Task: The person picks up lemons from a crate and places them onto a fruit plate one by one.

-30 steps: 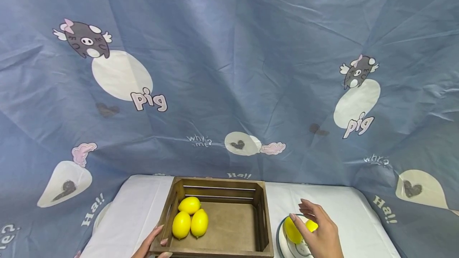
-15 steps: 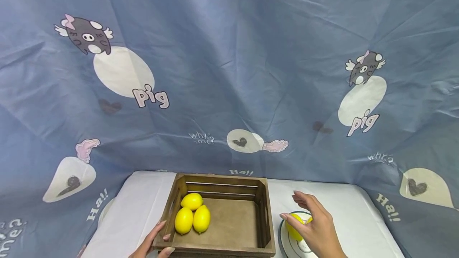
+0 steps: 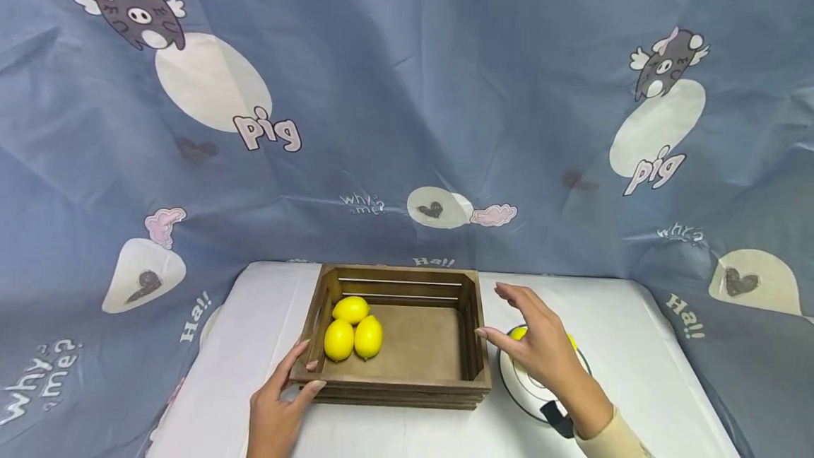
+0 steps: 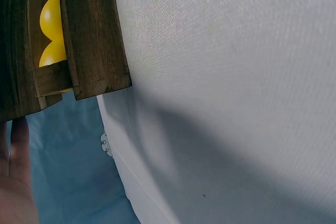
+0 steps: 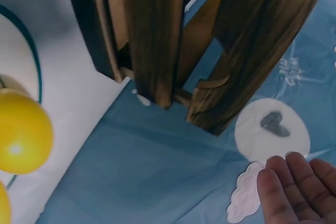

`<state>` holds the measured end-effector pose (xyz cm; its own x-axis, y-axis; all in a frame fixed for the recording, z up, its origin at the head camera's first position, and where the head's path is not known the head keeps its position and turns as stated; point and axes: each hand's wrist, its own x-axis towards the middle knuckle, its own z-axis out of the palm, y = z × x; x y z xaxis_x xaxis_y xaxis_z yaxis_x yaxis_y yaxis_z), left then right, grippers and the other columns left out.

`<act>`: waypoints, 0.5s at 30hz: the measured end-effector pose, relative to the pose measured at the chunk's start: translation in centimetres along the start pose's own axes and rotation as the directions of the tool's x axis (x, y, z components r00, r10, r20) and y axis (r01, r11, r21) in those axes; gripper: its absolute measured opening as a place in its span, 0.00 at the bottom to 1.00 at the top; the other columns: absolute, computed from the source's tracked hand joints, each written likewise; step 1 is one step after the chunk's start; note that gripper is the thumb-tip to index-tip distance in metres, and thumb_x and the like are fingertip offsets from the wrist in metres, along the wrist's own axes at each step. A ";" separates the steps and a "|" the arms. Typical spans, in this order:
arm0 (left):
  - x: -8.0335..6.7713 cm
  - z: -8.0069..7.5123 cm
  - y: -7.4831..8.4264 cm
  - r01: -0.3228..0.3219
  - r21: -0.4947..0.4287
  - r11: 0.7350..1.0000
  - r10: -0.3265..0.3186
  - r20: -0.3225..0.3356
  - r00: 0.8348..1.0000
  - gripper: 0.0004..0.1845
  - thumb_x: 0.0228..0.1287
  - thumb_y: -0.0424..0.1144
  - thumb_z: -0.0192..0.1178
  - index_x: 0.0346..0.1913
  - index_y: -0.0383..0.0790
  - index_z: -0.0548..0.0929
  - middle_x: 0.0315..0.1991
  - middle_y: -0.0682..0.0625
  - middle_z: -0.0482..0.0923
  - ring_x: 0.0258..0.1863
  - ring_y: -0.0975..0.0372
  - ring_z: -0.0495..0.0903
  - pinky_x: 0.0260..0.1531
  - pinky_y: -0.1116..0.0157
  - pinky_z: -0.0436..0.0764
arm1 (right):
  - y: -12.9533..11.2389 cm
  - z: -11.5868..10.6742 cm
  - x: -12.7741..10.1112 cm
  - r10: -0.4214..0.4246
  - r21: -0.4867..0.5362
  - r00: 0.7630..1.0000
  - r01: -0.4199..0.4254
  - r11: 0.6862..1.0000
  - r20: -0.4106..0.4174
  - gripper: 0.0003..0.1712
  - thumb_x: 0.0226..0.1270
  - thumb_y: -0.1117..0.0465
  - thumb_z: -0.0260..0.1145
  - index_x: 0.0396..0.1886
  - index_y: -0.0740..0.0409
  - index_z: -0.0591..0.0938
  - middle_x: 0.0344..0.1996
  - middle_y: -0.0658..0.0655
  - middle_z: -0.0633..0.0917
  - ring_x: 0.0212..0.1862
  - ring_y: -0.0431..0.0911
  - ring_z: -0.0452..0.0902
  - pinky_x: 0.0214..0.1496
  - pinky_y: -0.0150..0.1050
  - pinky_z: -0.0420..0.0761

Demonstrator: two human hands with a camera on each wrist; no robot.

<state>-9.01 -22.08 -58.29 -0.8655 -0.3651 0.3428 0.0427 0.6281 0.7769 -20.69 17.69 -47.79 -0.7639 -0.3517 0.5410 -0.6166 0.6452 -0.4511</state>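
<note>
Left grip holding crate, three lemons inside, right grip — wide, near plate

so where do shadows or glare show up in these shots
Left wrist view: broad, soft-edged dark shadows across the white cloth table covering; right wrist view: a bright glare spot on the upper rounded yellow fruit at the left edge; head view: fairly even light, creases faintly shading the blue pig-print fabric backdrop, lettering legible.

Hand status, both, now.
Left hand: closed on the near left corner of the wooden crate.
Right hand: open, holding nothing, by the crate's right side.
</note>
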 end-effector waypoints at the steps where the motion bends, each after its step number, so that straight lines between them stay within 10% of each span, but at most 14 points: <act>1: 0.2 0.2 -0.1 -0.007 -0.008 1.000 0.007 -0.007 1.000 0.39 0.56 0.37 0.81 0.72 0.57 0.79 0.67 0.49 0.80 0.60 0.50 0.81 0.46 0.84 0.75 | 0.0 0.0 0.4 -0.013 0.002 1.000 0.013 1.000 0.007 0.45 0.52 0.49 0.87 0.67 0.60 0.79 0.59 0.53 0.84 0.60 0.51 0.82 0.58 0.55 0.84; 9: 0.2 0.7 -0.7 -0.007 -0.065 0.998 0.008 0.010 1.000 0.42 0.55 0.34 0.81 0.73 0.61 0.78 0.68 0.54 0.79 0.64 0.69 0.75 0.51 0.84 0.74 | -0.7 0.4 1.6 -0.070 0.010 0.996 0.070 0.998 0.059 0.49 0.52 0.45 0.86 0.70 0.59 0.77 0.61 0.55 0.83 0.63 0.51 0.80 0.63 0.52 0.80; 15: 0.3 0.6 -1.0 -0.035 -0.044 0.998 0.035 0.003 0.999 0.44 0.51 0.33 0.82 0.72 0.60 0.78 0.68 0.53 0.79 0.63 0.62 0.77 0.50 0.85 0.73 | -1.8 0.8 2.4 -0.085 0.021 0.991 0.083 0.996 0.105 0.51 0.55 0.43 0.84 0.75 0.54 0.74 0.65 0.53 0.81 0.67 0.50 0.76 0.66 0.53 0.79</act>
<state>-9.59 -22.40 -59.31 -0.8650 -0.3407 0.3684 0.0951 0.6095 0.7870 -21.59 15.13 -46.23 -0.7245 -0.4744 0.5001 -0.6819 0.5994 -0.4192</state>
